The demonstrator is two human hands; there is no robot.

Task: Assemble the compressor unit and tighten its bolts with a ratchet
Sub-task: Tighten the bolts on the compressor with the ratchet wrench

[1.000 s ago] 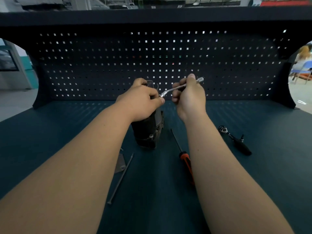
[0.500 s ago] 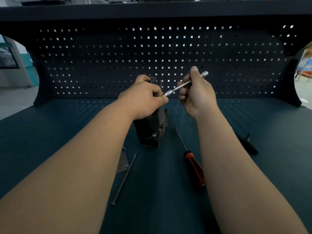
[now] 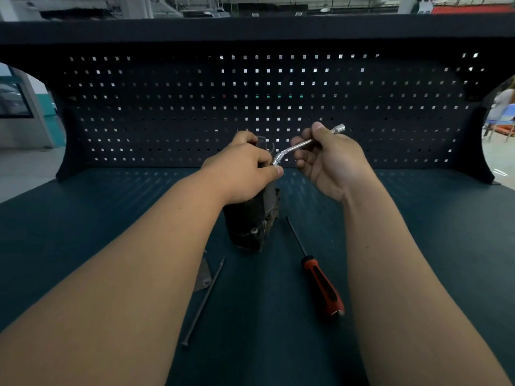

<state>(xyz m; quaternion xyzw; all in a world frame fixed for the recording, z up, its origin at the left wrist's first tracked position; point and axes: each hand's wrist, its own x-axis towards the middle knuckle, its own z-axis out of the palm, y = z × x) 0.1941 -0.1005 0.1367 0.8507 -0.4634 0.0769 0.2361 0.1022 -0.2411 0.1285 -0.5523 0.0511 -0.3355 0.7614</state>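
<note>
Head view. I judge the step in hand to be running a bolt down at the top of the compressor unit [image 3: 250, 224], which stands upright on the workbench [image 3: 111, 218] between my forearms. My left hand [image 3: 242, 168] grips the unit's upper end with its fingers curled over it. Its thumb tip lies just beside the socket end of the chrome socket extension [image 3: 299, 146]. My right hand [image 3: 331, 165] pinches the shaft between thumb and curled fingers. The bolt itself is hidden. The next move calls for keeping the socket seated while twirling the shaft. A long bolt [image 3: 204, 299] and a red-handled screwdriver [image 3: 320, 285] lie nearer me. Half a second earlier the extension ran straight; now it bends at its lower joint, and my forearm covers the ratchet.
</note>
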